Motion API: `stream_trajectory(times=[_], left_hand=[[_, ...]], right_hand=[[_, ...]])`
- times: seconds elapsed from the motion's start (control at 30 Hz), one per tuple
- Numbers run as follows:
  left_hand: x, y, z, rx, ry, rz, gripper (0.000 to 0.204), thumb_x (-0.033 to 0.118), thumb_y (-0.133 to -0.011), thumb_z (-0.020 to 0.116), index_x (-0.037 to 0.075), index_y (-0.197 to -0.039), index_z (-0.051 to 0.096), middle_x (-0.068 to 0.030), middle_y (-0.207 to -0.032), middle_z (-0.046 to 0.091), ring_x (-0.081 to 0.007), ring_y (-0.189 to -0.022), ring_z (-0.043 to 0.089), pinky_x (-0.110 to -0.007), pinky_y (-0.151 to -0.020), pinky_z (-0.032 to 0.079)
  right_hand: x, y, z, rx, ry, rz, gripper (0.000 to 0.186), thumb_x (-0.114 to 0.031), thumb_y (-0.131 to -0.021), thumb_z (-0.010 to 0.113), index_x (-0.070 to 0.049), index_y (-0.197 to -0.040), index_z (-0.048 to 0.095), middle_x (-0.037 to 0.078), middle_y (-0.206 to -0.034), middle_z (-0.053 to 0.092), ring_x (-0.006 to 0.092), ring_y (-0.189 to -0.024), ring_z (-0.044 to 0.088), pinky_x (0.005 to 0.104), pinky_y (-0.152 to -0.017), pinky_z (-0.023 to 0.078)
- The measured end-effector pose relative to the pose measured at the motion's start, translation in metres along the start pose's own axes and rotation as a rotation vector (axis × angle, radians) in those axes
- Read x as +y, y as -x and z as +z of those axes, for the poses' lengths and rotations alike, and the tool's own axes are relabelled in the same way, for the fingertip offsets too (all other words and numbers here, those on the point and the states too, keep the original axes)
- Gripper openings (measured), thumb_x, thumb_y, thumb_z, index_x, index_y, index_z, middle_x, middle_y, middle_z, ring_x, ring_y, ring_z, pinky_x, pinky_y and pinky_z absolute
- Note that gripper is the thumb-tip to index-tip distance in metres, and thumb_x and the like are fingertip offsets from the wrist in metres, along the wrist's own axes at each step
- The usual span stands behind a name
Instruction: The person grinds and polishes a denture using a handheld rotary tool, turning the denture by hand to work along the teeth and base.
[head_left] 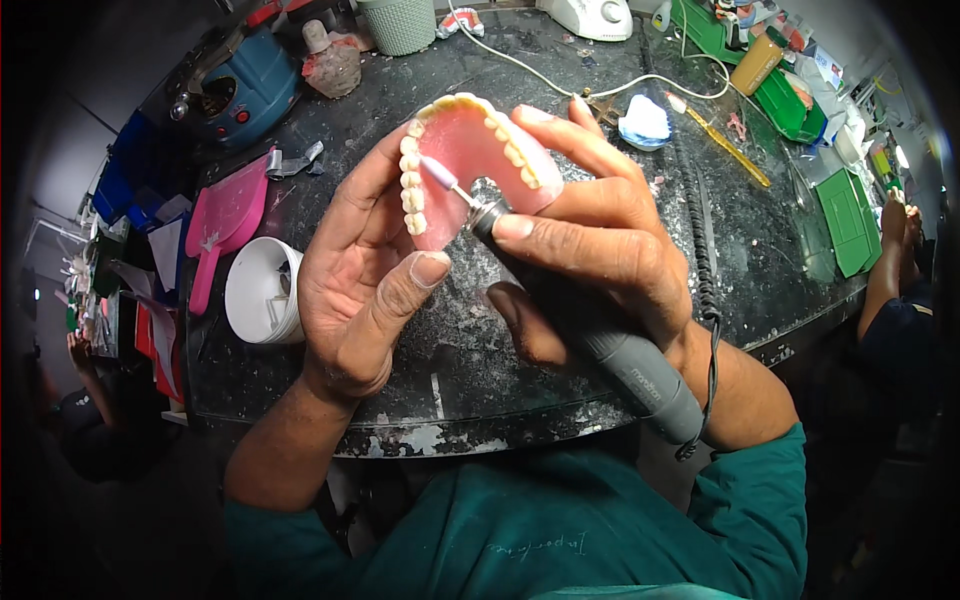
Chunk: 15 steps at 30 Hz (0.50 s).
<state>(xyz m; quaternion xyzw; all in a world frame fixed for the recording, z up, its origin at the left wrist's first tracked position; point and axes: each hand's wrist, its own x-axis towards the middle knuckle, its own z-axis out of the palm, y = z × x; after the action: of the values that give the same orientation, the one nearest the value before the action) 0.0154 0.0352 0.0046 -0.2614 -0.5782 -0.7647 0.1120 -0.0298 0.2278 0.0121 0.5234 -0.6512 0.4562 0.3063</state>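
Observation:
A pink denture [465,135] with an arch of yellowish-white teeth is held up over the bench. My left hand [365,240] grips its left side, thumb near the lower end and fingers behind the teeth. In my right hand [610,225] is a dark grey rotary handpiece [590,320], gripped like a pen. Its pale purple grinding bit [437,172] lies against or just above the pink inner surface, beside the left row of teeth; contact cannot be told. Fingers of the right hand also support the denture's right side.
A white tub [262,290] and a pink dustpan [225,220] stand at the left, a blue machine [235,85] behind them. A coiled cord [703,240], a yellow-handled brush [728,148] and a blue-white block [645,122] lie right. Other people's hands [897,225] show at the far edges.

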Motion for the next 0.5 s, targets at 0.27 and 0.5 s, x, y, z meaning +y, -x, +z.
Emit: stream_trajectory(times=[0.27,0.5], left_hand=[[0.0,0.001,-0.013,0.059,0.07,-0.166,0.069,0.016,-0.09,0.054,-0.01,-0.145,0.022,-0.0235,-0.145,0.038,-0.0283,-0.134,0.041,-0.039,-0.113,0.03],[0.005,-0.004,-0.012,0.188,0.408,-0.314,0.061,0.018,-0.093,0.046,-0.012,-0.143,0.027,-0.0252,-0.145,0.038,-0.0306,-0.131,0.046,-0.042,-0.112,0.035]], right_hand=[[0.001,-0.001,0.011,0.078,-0.013,0.083,0.035,-0.015,-0.07,0.082,-0.012,-0.102,0.068,0.004,-0.093,0.062,0.0343,-0.118,0.056,0.0676,-0.107,0.021],[-0.012,-0.006,-0.002,0.085,-0.054,0.022,0.039,-0.033,-0.072,0.082,-0.016,-0.105,0.068,0.001,-0.089,0.062,0.0298,-0.112,0.061,0.0682,-0.107,0.02]])
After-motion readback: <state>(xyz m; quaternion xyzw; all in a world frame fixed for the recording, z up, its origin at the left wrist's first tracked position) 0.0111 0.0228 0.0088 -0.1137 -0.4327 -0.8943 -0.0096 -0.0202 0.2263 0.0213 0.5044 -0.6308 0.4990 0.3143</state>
